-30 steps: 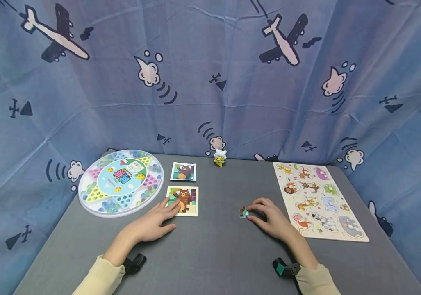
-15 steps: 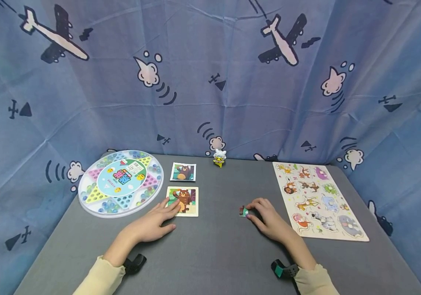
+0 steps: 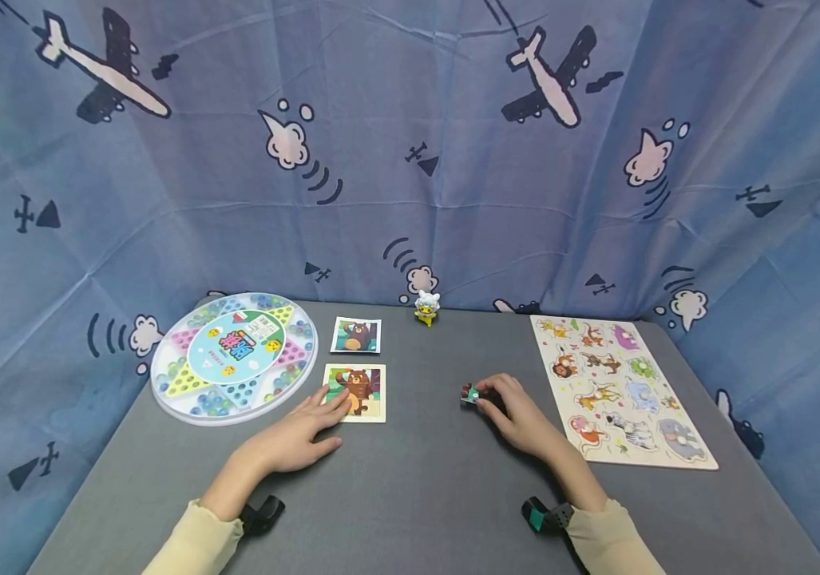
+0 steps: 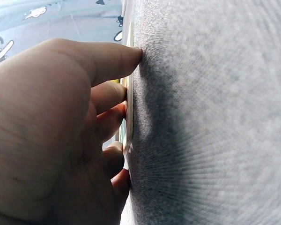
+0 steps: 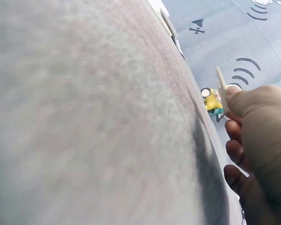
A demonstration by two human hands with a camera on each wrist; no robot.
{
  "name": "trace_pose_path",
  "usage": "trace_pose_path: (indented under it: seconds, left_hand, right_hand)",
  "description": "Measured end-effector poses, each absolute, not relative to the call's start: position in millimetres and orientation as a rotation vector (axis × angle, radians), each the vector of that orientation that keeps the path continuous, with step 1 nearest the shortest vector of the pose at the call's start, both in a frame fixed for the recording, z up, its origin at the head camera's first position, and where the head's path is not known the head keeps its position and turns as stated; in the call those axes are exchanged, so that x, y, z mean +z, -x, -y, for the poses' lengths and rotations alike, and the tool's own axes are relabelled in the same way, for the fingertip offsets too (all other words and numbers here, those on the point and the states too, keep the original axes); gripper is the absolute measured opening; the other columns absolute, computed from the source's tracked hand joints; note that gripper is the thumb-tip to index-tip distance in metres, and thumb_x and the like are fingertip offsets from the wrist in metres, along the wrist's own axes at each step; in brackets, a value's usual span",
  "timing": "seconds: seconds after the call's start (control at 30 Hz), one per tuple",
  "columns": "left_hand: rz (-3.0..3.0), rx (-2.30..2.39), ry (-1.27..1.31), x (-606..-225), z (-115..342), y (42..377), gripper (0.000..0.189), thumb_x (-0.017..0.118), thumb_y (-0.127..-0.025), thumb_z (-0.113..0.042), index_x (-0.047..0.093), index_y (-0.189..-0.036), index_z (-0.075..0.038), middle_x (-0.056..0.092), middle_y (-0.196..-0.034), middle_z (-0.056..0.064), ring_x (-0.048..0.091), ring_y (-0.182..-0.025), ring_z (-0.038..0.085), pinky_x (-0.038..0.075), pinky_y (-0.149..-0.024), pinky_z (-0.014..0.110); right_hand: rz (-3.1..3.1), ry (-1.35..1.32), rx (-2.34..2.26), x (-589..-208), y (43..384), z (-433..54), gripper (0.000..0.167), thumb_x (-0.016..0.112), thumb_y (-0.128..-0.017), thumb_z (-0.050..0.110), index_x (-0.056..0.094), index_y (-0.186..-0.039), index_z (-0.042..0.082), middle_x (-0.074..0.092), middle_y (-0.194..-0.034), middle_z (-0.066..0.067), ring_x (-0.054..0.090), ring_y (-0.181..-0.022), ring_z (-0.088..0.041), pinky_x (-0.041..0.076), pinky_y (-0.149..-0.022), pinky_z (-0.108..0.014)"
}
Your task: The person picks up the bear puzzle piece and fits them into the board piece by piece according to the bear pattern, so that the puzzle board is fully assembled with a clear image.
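Note:
A small jigsaw puzzle piece point(image 3: 469, 394), dark brown and green, is pinched between the thumb and fingers of my right hand point(image 3: 520, 417). In the right wrist view the piece point(image 5: 221, 79) shows edge-on, raised off the tabletop. My left hand point(image 3: 298, 438) rests with extended fingers on the lower left of a square bear jigsaw puzzle point(image 3: 372, 385). The left wrist view shows the puzzle's thin edge point(image 4: 129, 119) under the fingertips, with the thumb touching the table beside it. Fingers cover part of the bear picture. Just behind lies a bear picture card point(image 3: 356, 335).
A round marble game board point(image 3: 237, 355) lies at the left. On the right is a wooden animal puzzle board point(image 3: 618, 391), close to my right forearm. A small yellow-and-white figurine point(image 3: 427, 308) stands at the back, before a blue printed curtain point(image 3: 352, 231).
My right hand has lifted the puzzle piece and moved it slightly left and away from me, tilting it. The left hand stays on the bear puzzle.

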State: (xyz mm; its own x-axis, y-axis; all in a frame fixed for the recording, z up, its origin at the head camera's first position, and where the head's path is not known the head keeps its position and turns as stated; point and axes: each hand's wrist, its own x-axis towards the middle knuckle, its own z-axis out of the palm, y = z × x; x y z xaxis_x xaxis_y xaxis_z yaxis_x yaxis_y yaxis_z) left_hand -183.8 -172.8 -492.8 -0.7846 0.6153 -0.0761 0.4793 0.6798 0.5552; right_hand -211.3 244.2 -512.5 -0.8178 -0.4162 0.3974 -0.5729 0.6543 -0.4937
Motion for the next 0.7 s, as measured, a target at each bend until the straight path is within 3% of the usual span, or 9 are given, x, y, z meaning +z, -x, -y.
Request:
trace_pose_path:
  seconds: [0.37,0.7]
  left_hand:
    - [-2.638,0.755,-0.87,-496.0,172.7,185.6,0.062,0.059,-0.109,-0.029,0.04,-0.164,-0.009,0.023,-0.176,0.006,0.008,-0.163,0.043,0.015,-0.13,0.063]
    - [-2.646,0.745,-0.865,-496.0,172.7,184.9,0.061,0.059,-0.109,-0.028,0.04,-0.164,-0.008,0.023,-0.176,0.007,0.008,-0.163,0.043,0.014,-0.13,0.063]
  right_hand:
    - [2.638,-0.87,0.986,-505.4,235.0,-196.3,0.017,0.068,-0.103,0.006,0.067,-0.12,0.001,0.065,-0.115,-0.011,0.059,-0.106,-0.026,0.052,-0.091,-0.046]
    - [2.708,-0.958,1.017,-498.0,236.7,-143.7,0.02,0.066,-0.106,0.013,0.066,-0.123,0.003,0.063,-0.119,-0.01,0.058,-0.111,-0.026,0.052,-0.096,-0.049]
